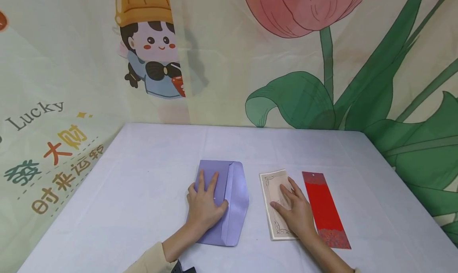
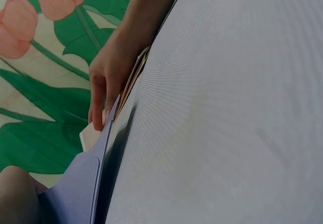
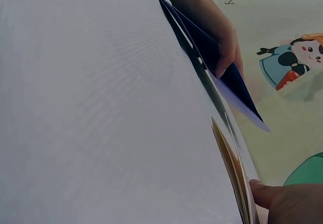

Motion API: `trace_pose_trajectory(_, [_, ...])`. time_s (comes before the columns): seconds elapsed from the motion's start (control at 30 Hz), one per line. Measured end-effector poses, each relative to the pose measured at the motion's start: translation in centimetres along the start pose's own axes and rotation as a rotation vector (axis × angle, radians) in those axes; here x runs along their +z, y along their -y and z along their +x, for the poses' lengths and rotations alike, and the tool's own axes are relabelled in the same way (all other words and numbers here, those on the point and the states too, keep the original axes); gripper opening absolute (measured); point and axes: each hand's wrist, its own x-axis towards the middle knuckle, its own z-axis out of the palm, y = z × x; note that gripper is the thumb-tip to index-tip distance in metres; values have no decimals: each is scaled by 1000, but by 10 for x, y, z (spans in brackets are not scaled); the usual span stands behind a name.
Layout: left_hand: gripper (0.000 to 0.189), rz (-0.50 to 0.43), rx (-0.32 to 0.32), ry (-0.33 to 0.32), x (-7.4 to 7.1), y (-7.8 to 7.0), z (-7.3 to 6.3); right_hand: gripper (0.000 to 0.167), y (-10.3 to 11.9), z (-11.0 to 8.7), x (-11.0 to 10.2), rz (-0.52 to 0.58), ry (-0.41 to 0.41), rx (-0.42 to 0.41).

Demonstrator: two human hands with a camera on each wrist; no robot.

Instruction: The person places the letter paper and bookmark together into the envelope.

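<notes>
Three flat things lie lengthwise, near to far, on the white-clothed table: a slim red strip, far end leaning left; a lavender paper envelope, flap rightward, contents hidden, the left hand resting on it, fingers spread; between them, a layered cream scroll-bordered paper stack, touched by the right hand's parted thumb and fingers.

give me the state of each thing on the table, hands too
purple envelope: lying down, flap folded out
cream card: lying down, layers slightly apart at the edge
red strip: lying flat, unheld
left hand: on the envelope, fingers spread
right hand: touching the card
</notes>
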Motion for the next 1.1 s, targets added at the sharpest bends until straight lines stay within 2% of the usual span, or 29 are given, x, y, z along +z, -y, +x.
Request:
trace_pose_trajectory(0.3, [80,0,-4,-9,-2,2,0,45,2,1,3,31,-54,38])
trace_pose_trajectory(0.43, [81,3,-8,-9,-2,2,0,38,1,2,2,90,-40,50])
trace_pose_trajectory(0.53, [81,3,-12,-1,-3,3,1,35,1,3,1,156,-14,90])
trace_pose_trajectory(0.7, [81,-1,-7,6,0,3,2,39,6,6,-6,369,77,264])
trace_pose_trajectory(0.77, [81,2,-6,7,1,3,1,44,15,8,-11,467,136,356])
trace_pose_trajectory(0.87, [81,12,-5,5,1,2,0,54,33,11,-16,553,237,429])
trace_pose_trajectory(0.93, [82,20,-7,2,1,1,-1,60,44,14,-16,609,309,438])
trace_pose_trajectory(1.1, [82,24,-14,0,-1,0,-2,70,57,16,-5,673,452,359])
